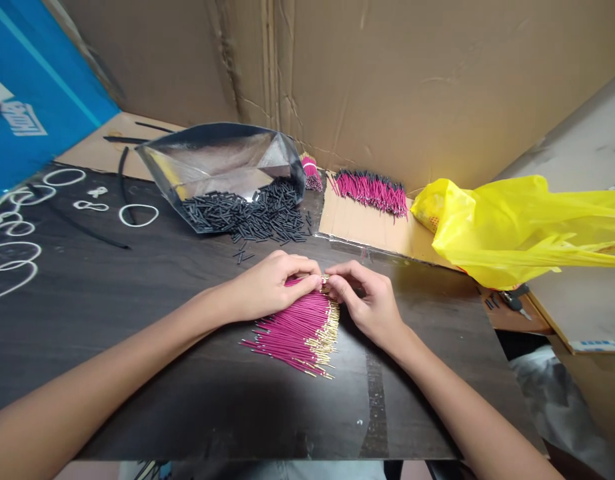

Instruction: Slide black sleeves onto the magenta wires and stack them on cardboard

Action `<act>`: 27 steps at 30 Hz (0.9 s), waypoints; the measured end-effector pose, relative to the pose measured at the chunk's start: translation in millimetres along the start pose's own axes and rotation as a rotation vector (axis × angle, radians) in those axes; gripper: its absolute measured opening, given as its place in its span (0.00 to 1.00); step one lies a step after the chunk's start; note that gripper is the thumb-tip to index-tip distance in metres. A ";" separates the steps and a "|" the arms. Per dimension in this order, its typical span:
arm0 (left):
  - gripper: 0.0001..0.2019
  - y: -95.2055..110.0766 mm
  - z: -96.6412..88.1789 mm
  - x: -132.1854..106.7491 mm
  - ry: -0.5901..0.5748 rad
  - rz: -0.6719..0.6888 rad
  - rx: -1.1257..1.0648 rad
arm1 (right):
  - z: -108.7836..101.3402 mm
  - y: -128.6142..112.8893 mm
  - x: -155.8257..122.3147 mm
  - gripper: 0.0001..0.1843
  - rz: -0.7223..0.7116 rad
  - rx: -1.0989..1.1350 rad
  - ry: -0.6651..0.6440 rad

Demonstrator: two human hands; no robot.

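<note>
A fanned pile of magenta wires (297,323) with gold terminals (324,337) at their right ends lies on the dark table in front of me. My left hand (274,285) rests over the pile's far side, thumb and index finger pinched on a wire near its gold end. Opposite it, my right hand (364,297) pinches at the gold tip, fingertips almost touching those of the left. The exact wire between the fingers is partly hidden. Beyond the hands, a silver-lined bag (222,160) lies open with short black tubes (247,213) spilling from its mouth.
Behind, wires with black ends (372,190) lie on a cardboard piece (354,223), beside a banded wire bundle (311,172). A yellow plastic bag (497,220) is at right, keys (514,301) below it. White rubber bands (138,215) and black tubing (123,177) lie left. Cardboard walls the back.
</note>
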State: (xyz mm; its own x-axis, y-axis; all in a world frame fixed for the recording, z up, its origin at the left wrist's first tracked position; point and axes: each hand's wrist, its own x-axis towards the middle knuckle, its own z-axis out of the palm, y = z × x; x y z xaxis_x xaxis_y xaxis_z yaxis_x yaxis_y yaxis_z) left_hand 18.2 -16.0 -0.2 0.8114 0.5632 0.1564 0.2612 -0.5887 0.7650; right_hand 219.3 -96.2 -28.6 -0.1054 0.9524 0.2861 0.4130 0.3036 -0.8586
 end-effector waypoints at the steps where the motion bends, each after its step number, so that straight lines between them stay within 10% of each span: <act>1: 0.13 -0.5 -0.9 0.2 0.011 0.003 0.008 | -0.1 -0.4 0.3 0.09 -0.005 0.001 0.001; 14: 0.12 -46.5 -40.8 0.8 0.681 -0.148 0.062 | 10.2 11.9 74.1 0.09 -0.073 -0.499 -0.083; 27: 0.13 -50.0 -25.3 -0.6 0.585 -0.089 0.101 | 37.7 -0.8 109.3 0.11 -0.277 -1.158 -0.387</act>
State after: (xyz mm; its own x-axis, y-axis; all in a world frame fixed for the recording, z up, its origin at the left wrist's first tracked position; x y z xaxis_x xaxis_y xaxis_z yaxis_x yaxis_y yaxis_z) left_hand -8.6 27.8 -22.8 0.3685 0.8220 0.4342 0.3867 -0.5602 0.7325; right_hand 173.4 8.7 -12.7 -0.4934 0.8657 0.0849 0.8657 0.4792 0.1447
